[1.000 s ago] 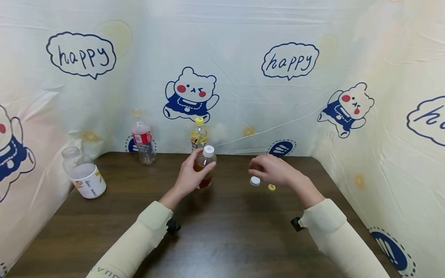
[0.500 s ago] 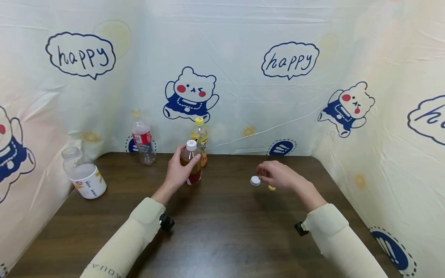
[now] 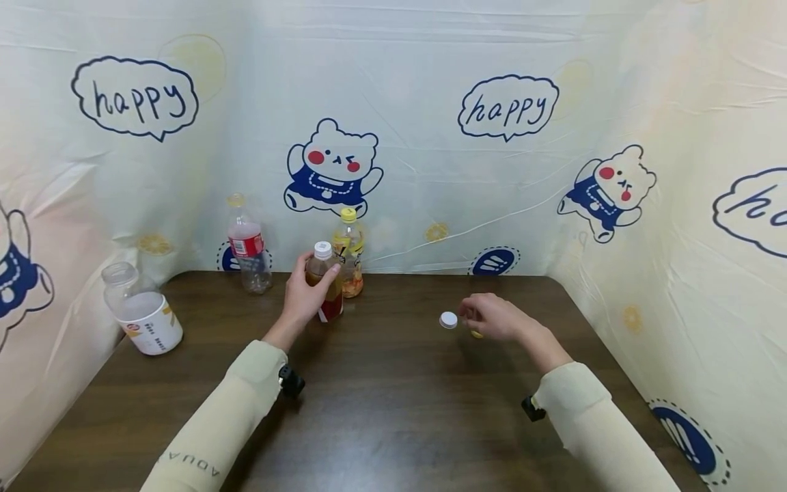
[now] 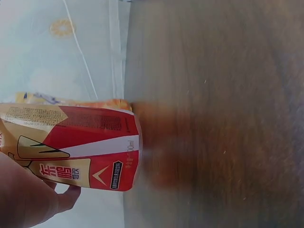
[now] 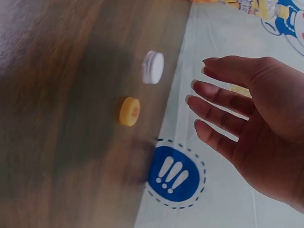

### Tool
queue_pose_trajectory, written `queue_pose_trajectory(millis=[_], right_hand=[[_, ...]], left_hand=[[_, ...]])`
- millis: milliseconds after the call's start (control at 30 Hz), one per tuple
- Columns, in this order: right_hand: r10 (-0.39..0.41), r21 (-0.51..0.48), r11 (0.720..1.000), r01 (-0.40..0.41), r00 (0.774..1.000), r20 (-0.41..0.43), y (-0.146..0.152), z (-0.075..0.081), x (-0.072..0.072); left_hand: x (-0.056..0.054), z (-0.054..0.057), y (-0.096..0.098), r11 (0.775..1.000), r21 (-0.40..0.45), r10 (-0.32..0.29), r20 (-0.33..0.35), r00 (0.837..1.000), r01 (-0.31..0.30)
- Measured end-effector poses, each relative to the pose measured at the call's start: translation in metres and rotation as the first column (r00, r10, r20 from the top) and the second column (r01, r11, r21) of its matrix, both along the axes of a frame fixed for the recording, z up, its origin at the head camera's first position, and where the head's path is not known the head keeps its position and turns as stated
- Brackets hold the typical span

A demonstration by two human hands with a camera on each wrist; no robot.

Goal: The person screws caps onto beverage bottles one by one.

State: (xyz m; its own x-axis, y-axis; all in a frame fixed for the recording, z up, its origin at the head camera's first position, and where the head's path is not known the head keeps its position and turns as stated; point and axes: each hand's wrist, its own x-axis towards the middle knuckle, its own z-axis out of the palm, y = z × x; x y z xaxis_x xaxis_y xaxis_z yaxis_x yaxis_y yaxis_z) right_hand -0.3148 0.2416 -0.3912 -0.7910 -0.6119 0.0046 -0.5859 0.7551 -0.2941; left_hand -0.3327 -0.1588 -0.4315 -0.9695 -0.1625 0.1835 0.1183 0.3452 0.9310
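Note:
My left hand [image 3: 300,298] grips a drink bottle [image 3: 332,309] with a white cap, thumb on one side and fingers round the other. In the left wrist view the red-and-gold label [image 4: 90,128] shows; whether the bottle's base touches the table I cannot tell. Right behind it stands a yellow-capped bottle [image 3: 352,277] with a yellow wrapper. My right hand [image 3: 496,318] hangs over the table with loosely bent fingers and holds nothing, as the right wrist view shows. Near it a loose white cap [image 5: 153,67] and a small yellow cap [image 5: 129,111] lie on the wood.
A clear bottle [image 3: 248,246] with a red label and a yellowish cap stands at the back left. At the left edge is an uncapped, wide-mouthed jar [image 3: 147,324] with a white label. A printed cloth [image 3: 418,102] surrounds the dark wooden table [image 3: 393,410].
My left hand has carried the white-capped bottle leftward, beside the yellow-capped one, uncovering more of the latter. My right hand has shifted slightly right and lower, partly covering the yellow cap in the head view.

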Motion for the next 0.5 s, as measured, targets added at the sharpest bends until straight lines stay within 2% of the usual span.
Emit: queue_pose_trajectory(millis=[167,500], right_hand=[[-0.051,0.031,0.998,0.050,0.999,0.018,0.005,-0.009,-0.004],[-0.149,0.114,0.983,0.146,0.988,0.025,0.007,-0.025,-0.005]], left_hand=[[-0.007,0.000,-0.005,0.999,0.013,0.036,0.014,0.999,-0.036],[-0.019,0.002,-0.006,0.998,0.010,0.057,0.012,0.998,-0.057]])
